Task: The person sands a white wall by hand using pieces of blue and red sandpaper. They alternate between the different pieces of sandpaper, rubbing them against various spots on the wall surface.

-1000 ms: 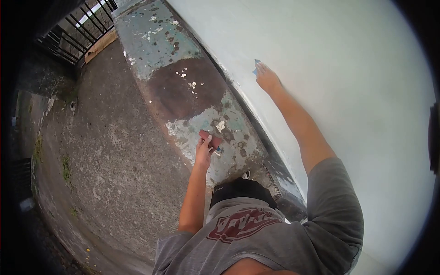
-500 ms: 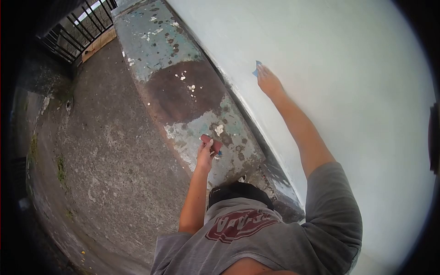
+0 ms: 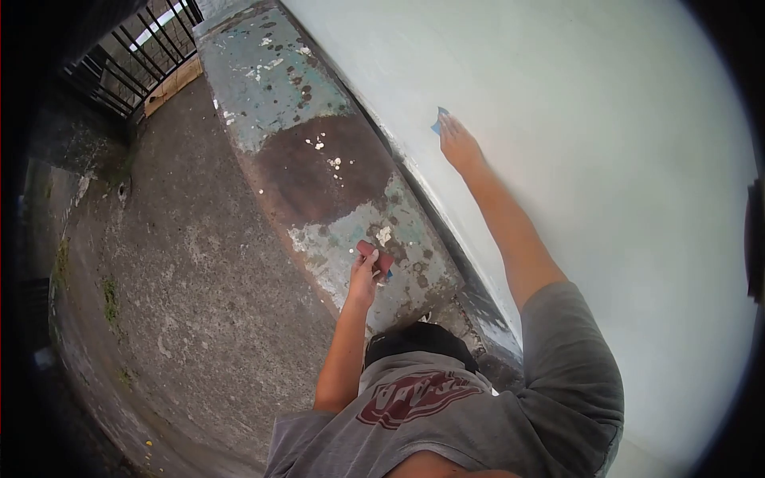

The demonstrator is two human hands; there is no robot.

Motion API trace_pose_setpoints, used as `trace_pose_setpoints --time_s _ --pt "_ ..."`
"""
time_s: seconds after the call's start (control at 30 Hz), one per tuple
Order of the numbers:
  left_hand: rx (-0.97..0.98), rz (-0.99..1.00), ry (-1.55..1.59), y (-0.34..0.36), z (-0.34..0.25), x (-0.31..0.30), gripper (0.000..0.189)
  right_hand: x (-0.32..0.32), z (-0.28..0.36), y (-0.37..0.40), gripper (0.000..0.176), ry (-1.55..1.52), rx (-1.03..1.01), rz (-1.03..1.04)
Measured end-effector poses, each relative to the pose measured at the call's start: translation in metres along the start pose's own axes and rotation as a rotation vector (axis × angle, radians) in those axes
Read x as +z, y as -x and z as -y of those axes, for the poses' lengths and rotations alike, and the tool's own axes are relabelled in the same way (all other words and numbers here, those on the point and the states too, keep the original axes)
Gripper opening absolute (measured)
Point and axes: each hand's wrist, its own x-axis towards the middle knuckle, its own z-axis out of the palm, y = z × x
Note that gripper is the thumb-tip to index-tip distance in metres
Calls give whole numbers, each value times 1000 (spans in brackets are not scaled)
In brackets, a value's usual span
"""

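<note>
My left hand [image 3: 364, 279] is closed on a reddish-brown folded sheet [image 3: 376, 258], with a small bit of blue showing beneath it. It is held above the stained ledge. Against the pale wall [image 3: 621, 159], my right hand [image 3: 457, 142] presses a small blue sheet [image 3: 439, 119], whose edge sticks out past the fingertips. The fingers of my right hand lie close together over this sheet.
A long ledge [image 3: 319, 171] with worn paint and white flecks runs along the foot of the wall. Left of it lies rough concrete ground [image 3: 215, 279]. A dark metal railing [image 3: 151, 52] stands at the upper left.
My right hand has shifted slightly left and down on the wall with the blue sheet. My left hand, with the reddish sheet, appears a little lower and further right.
</note>
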Motion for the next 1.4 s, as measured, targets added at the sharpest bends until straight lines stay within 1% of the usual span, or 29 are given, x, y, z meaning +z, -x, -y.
trace_pose_setpoints --time_s 0.03,0.13,0.23,0.3,0.33,0.43,0.47,0.53,0.6,0.7,0.73,0.8,0.9,0.93,1.0,1.1,1.13,1.17,1.23,1.3,1.4 --pt "14 4 -3 0 -4 -1 38 11 11 4 48 -33 -19 49" --pt "44 -28 12 7 -14 -9 34 -14 8 -6 46 -138 -68 259" --pt "11 -58 42 5 -11 -26 34 -55 -30 -26 44 -132 35 -139" --pt "-1 -64 61 -3 -4 -29 33 -93 -64 -39 45 -97 162 -268" --pt "0 -60 65 -6 0 -28 34 -99 -72 -42 45 -81 229 -333" --pt "-10 -42 54 -9 8 -21 35 -78 -72 -31 45 23 176 -246" --pt "-16 -31 41 -9 9 -16 36 -65 -63 -23 45 30 144 -212" --pt "-13 -12 8 -8 3 -7 36 -20 -24 -6 44 46 84 -161" --pt "-4 -2 -29 1 -4 1 36 10 8 10 43 -39 43 -67" --pt "54 -14 -15 6 -6 -11 39 0 18 22 41 -208 -3 200" --pt "69 -22 -15 9 -6 -16 40 -12 12 24 41 -198 31 147" --pt "55 -55 29 12 -6 -28 37 -41 -10 31 40 -175 116 60" --pt "11 -67 39 9 2 -41 33 -113 -67 63 39 -268 262 -230" --pt "4 -48 17 10 2 -38 32 -138 -85 82 38 -341 325 -278" --pt "-2 -24 -16 10 3 -26 33 -187 -106 132 36 -471 452 -396" --pt "-30 64 -84 3 7 -3 39 -229 -116 228 37 -638 674 -559" --pt "-37 92 -111 2 9 8 39 -233 -112 262 40 -636 774 -614" --pt "-42 123 -138 1 11 19 40 -233 -106 298 44 -627 873 -674" --pt "-53 193 -190 -4 15 42 41 -242 -96 370 50 -483 1040 -735" --pt "-69 246 -233 -4 22 62 41 -248 -87 434 52 -313 1269 -735" --pt "-85 348 -338 2 40 97 43 -256 -84 517 47 -99 1452 -694"
